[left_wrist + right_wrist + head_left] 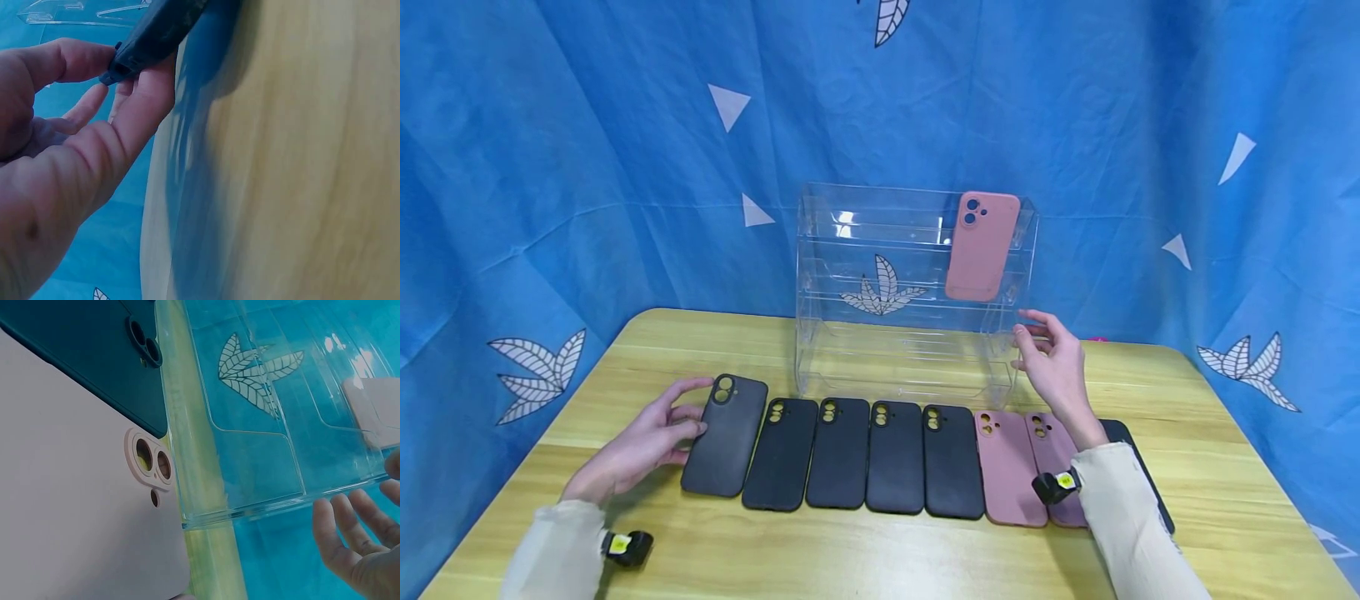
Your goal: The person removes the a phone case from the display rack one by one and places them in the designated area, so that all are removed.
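Note:
My left hand (651, 442) pinches the left edge of a dark phone case (726, 437), thumb on its face and other fingers at the side and behind. In the left wrist view that phone case (156, 37) shows edge-on between the fingertips, tilted over the wood. My right hand (1055, 367) is beside the lower right side of a clear tiered display rack (895, 387), fingers loosely bent and holding nothing. The right wrist view has the fingertips (325, 515) right at the rack's clear side edge. A pink phone case (985, 250) leans upright on the rack's upper right.
Several black phone cases (895, 458) lie in a row before the rack, followed by two pink cases (1011, 467). Another black case (1150, 475) is partly hidden under the right forearm. A blue patterned cloth (625, 167) hangs behind the wooden table (760, 558).

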`<state>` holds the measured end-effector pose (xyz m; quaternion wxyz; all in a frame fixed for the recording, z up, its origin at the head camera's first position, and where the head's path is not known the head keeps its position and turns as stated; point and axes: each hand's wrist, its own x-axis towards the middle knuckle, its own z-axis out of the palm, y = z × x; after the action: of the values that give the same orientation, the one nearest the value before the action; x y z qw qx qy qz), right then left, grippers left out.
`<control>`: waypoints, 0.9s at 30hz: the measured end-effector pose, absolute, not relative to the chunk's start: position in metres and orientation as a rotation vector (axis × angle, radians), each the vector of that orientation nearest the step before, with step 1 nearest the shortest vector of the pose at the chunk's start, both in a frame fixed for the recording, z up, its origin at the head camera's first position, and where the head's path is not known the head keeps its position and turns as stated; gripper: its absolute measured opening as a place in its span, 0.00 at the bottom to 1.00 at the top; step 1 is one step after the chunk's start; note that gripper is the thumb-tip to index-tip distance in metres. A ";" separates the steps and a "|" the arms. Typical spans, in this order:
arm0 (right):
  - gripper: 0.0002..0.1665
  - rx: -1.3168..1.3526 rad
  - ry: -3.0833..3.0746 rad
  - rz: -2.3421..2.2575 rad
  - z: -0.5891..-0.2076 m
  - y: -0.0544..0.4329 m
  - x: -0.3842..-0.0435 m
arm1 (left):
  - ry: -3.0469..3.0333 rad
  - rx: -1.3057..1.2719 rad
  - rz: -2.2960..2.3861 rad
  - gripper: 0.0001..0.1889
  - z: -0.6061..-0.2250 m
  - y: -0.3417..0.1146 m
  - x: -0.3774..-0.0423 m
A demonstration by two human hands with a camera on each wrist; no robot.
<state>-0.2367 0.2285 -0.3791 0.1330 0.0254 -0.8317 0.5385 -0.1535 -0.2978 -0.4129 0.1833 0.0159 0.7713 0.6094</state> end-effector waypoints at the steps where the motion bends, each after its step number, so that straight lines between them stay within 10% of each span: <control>1: 0.26 0.073 -2.414 1.562 -0.379 0.228 -0.236 | 2.175 0.035 1.715 0.33 -0.413 -0.298 -0.153; 27: 0.26 0.069 -2.417 1.555 -0.378 0.228 -0.235 | 2.506 0.101 1.298 0.37 -0.408 -0.295 -0.149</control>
<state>-0.2353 0.2280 -0.3784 0.1330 0.0239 -0.8333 0.5360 -0.1486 -0.2945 -0.4084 0.1583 0.0353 0.8763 0.4537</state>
